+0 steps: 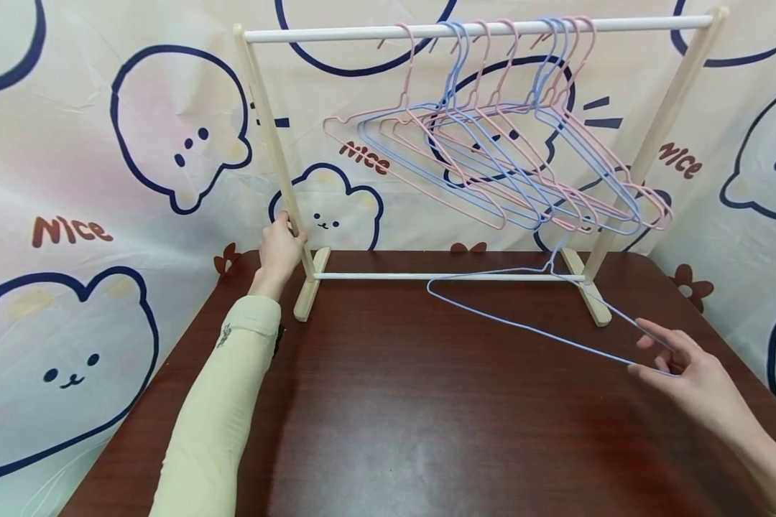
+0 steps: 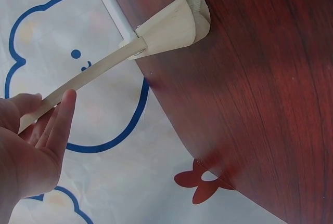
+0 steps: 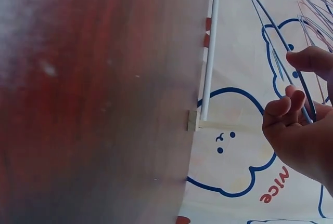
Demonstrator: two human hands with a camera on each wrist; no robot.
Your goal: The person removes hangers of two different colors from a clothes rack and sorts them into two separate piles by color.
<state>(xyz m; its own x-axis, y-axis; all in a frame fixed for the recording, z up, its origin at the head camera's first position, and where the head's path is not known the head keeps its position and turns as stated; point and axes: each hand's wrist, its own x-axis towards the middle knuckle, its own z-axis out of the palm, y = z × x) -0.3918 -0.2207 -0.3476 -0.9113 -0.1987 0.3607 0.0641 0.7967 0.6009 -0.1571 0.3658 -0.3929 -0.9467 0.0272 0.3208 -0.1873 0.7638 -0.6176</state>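
Observation:
A wooden clothes rack [image 1: 659,129] with a white top rod [image 1: 362,33] stands at the back of a dark wooden table [image 1: 427,416]. Several pink and blue wire hangers [image 1: 491,158] hang on the rod, bunched toward the right. My left hand [image 1: 283,240] grips the rack's left post [image 2: 93,76] low down, just above its foot [image 2: 171,26]. My right hand [image 1: 647,355] pinches the right corner of a loose blue hanger [image 1: 556,339]. That hanger is tilted over the table in front of the lower rod [image 3: 210,52], its hook up near the hanging ones. In the right wrist view the blue wire [image 3: 281,42] runs between the thumb and curled fingers [image 3: 281,109].
A cloth backdrop [image 1: 103,179] printed with bears and the word "Nice" hangs behind the table and on both sides. The rack's right foot [image 1: 588,298] sits close to my right hand. The table's left edge [image 2: 171,130] curves just beyond the left foot.

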